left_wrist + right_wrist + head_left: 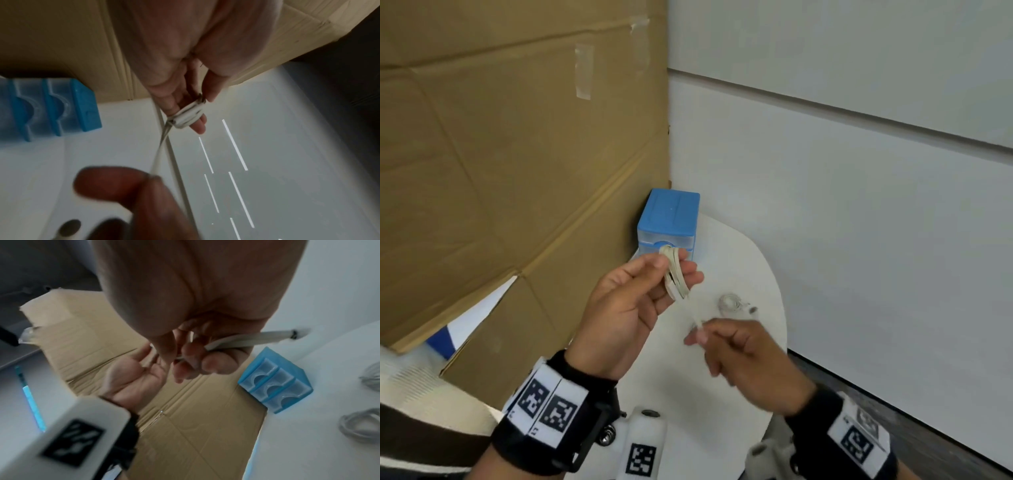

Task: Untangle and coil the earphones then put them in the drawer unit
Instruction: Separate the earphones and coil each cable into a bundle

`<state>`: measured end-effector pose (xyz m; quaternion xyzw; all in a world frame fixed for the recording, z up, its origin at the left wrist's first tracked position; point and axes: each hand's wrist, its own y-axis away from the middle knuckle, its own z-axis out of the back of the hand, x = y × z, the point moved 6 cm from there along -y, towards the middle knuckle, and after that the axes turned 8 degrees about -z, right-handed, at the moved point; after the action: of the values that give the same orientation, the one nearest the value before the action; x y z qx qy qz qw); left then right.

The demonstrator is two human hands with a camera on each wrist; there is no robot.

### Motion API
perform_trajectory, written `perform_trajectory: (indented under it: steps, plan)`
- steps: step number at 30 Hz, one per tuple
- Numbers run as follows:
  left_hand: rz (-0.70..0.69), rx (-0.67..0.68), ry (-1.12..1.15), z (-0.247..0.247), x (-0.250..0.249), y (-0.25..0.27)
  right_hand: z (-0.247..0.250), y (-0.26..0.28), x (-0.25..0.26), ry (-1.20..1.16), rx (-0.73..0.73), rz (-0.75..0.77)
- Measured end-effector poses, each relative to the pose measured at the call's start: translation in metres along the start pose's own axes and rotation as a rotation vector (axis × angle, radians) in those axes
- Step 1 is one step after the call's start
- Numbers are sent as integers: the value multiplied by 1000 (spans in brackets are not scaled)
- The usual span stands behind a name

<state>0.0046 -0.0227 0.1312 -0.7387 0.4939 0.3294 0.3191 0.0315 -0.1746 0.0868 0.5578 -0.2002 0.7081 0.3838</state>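
Observation:
White earphones (677, 284) are wound in a small coil round the fingers of my left hand (667, 269), with the thumb pressing on the loops. The same coil (188, 116) shows in the left wrist view, and a loose tail (159, 155) runs from it down to my right hand (700, 337), which pinches the cable end. In the right wrist view the fingers (205, 363) curl round the cable (236, 341). The blue drawer unit (669, 219) stands just behind my left hand, and its three clear drawers (275, 386) look pushed in.
Another coiled earphone (731, 303) lies on the white round table (756, 267) right of my hands; the right wrist view shows two such coils (359, 426). A large cardboard sheet (517, 154) stands at the left and a white wall (859, 205) behind.

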Motion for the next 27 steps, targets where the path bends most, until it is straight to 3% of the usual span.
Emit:
perform_trajectory:
  steps: [5,9,13,17,20,23,27]
  plan:
    - [-133,-37,-355,16,9,-2,-19,32,21,146,134,49]
    - [-210,182,-627,6,23,7,0,39,60,143,102,97]
    - [-107,293,-519,-9,26,15,35,23,80,129,-37,167]
    - [54,310,-412,-13,22,14,55,-4,44,-15,-174,67]
    - [128,185,-161,-9,21,11,40,-11,2,-93,-178,-48]
    - [143,31,49,4,25,4,2,-1,-19,-65,-62,-117]
    - [57,-53,-93,16,36,0,-26,15,-8,315,-130,45]
